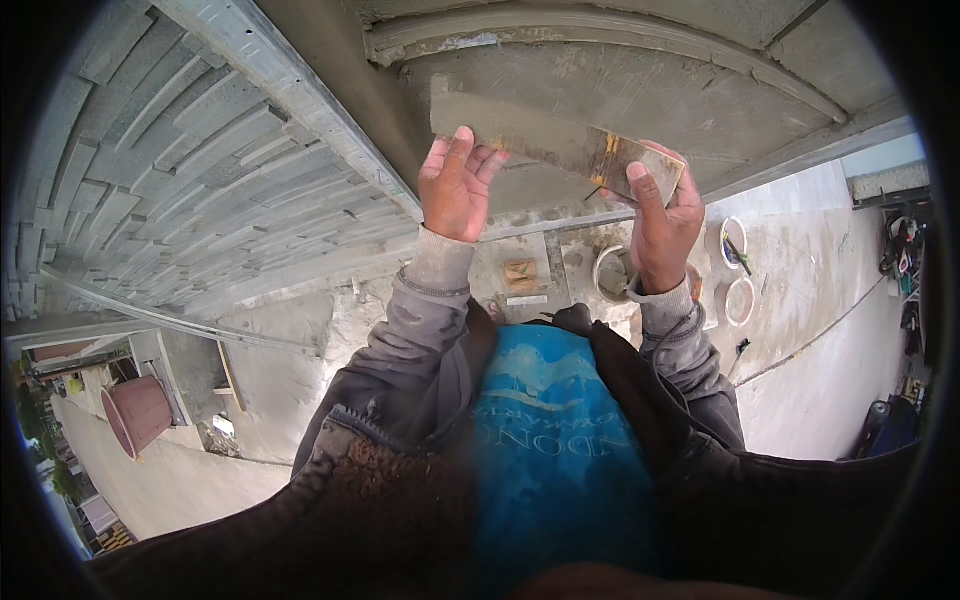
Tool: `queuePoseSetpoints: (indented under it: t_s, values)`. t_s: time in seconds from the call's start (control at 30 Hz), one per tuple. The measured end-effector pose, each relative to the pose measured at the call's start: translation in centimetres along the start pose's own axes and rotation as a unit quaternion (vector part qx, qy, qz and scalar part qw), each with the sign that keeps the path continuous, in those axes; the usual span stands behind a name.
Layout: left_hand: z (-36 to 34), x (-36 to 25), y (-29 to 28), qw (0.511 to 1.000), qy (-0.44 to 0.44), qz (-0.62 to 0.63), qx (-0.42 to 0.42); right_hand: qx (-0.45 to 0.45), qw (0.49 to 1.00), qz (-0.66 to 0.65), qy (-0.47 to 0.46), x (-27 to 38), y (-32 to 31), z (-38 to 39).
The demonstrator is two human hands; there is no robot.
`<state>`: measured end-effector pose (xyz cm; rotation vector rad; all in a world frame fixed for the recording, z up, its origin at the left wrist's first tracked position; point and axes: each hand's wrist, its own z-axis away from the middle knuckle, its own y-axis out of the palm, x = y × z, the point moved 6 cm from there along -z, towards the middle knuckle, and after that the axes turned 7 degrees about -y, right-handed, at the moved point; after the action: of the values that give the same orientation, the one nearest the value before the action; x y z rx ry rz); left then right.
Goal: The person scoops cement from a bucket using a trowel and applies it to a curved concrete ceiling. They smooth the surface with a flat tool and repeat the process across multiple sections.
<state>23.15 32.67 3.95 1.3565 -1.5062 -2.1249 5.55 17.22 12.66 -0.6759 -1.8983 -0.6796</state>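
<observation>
A flat wooden board (560,133), smeared with grey cement, lies slantwise across the plastered wall panel (530,75) before me. My right hand (664,225) grips its right end, with the thumb on the near face and the fingers behind. Near its left end, my left hand (453,190) holds the lower edge, thumb up against the board and fingers curled by the edge. Bare brown wood shows toward the right end. A thin dark nail-like piece sticks out below it. Whether the board presses on the plaster, I cannot tell.
A curved moulding (600,25) arches above the board. Rough stone-strip cladding (180,190) covers the wall at left, beyond a metal-looking edge strip (300,90). Below stand a cement-stained bucket (611,275) and two pale buckets (738,302). A reddish tub (137,415) stands at lower left.
</observation>
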Motion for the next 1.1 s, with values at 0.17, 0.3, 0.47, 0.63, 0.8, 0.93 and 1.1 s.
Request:
queuePoseSetpoints:
  t_s: [0.17,0.3,0.47,0.63,0.8,0.93,1.1]
  values:
    - [-0.1,-1.6,2.2,0.999,0.008,0.026,0.041,0.071,0.994,0.073,-0.040,6.0,2.8,-5.0]
    - [0.8,-2.4,3.2,0.998,0.019,0.048,0.026,0.119,0.987,0.096,-0.054,7.8,3.5,-7.7]
    - [1.5,-3.4,3.4,0.994,0.063,0.084,-0.036,0.112,0.990,0.071,0.046,8.3,5.8,-9.6]
    - [1.2,-3.6,3.7,0.994,0.084,0.067,-0.037,0.132,0.988,0.000,0.085,5.2,4.5,-10.9]
    - [0.9,-4.3,3.9,0.991,0.107,0.058,-0.062,0.152,0.983,-0.003,0.099,3.7,4.8,-11.9]
    - [0.7,-4.5,4.2,0.991,0.108,0.054,-0.060,0.160,0.978,-0.040,0.126,2.5,4.6,-12.6]
    - [0.5,-4.7,4.6,0.989,0.119,0.058,-0.060,0.160,0.978,-0.047,0.128,2.3,4.8,-13.1]
